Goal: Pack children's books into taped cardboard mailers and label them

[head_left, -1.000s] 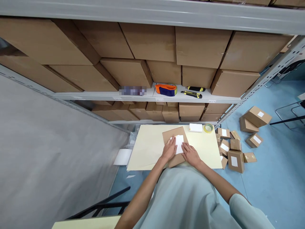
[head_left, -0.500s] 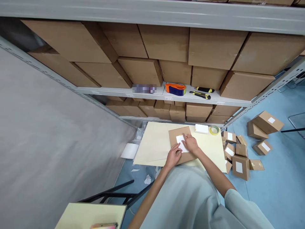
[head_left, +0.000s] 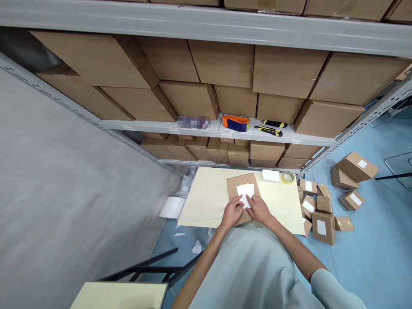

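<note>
A flat brown cardboard box (head_left: 236, 185) lies on a pale yellow table (head_left: 206, 199) in front of me. A white label (head_left: 245, 191) sits on its top face. My left hand (head_left: 232, 211) rests on the box's near left part, fingertips at the label's lower edge. My right hand (head_left: 259, 209) lies beside it on the near right part, fingers flat and touching the label's lower right corner. Neither hand holds anything.
A white label stack (head_left: 271, 175) and a tape roll (head_left: 287, 177) sit at the table's far right. An orange tape dispenser (head_left: 236, 122) and two yellow-black knives (head_left: 269, 130) lie on the shelf. Small labelled boxes (head_left: 322, 212) litter the blue floor at right.
My right hand slid from the label's middle back toward its near edge. My left hand stayed on the near left of the box. The camera view shifted a little.
</note>
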The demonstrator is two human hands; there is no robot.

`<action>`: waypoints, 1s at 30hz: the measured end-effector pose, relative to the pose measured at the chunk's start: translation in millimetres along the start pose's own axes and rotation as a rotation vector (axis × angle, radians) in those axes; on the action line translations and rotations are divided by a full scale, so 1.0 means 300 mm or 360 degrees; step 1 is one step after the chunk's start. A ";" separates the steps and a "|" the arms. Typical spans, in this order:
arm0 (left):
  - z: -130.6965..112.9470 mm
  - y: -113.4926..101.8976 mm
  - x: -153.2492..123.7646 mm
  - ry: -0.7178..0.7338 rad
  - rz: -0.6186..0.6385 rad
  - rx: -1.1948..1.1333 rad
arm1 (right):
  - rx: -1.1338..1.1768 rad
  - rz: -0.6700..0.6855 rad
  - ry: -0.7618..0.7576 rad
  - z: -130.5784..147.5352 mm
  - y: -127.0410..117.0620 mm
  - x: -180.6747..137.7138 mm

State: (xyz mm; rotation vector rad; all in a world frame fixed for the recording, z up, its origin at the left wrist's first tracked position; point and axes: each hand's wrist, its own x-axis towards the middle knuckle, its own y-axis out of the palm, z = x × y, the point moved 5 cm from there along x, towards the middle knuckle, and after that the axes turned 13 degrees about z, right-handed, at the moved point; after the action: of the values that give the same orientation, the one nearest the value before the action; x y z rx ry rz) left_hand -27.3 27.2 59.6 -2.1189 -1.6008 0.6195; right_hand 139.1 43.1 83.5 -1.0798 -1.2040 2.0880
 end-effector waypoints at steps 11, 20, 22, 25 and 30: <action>-0.022 0.019 -0.019 0.0013 0.0026 0.0167 | 0.0043 0.0281 0.0382 0.009 -0.109 0.138; -0.003 0.023 -0.013 0.0039 0.0062 0.0093 | -0.0091 0.0215 0.0157 0.038 -0.039 0.035; -0.005 0.021 -0.011 0.0030 0.0051 0.0075 | -0.0113 0.0198 0.0099 0.035 -0.011 -0.005; -0.008 0.016 -0.006 -0.0001 0.0022 0.0052 | -0.0118 0.0221 0.0094 0.028 0.005 -0.017; -0.006 0.010 -0.001 0.0008 0.0043 0.0082 | -0.0087 0.0410 0.0270 0.024 -0.061 0.112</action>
State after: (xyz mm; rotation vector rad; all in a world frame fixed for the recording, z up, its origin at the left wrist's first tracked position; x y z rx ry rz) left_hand -24.0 26.0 59.6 -2.1064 -1.5388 0.6564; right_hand 114.7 73.1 88.7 -1.4734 -1.0929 2.1074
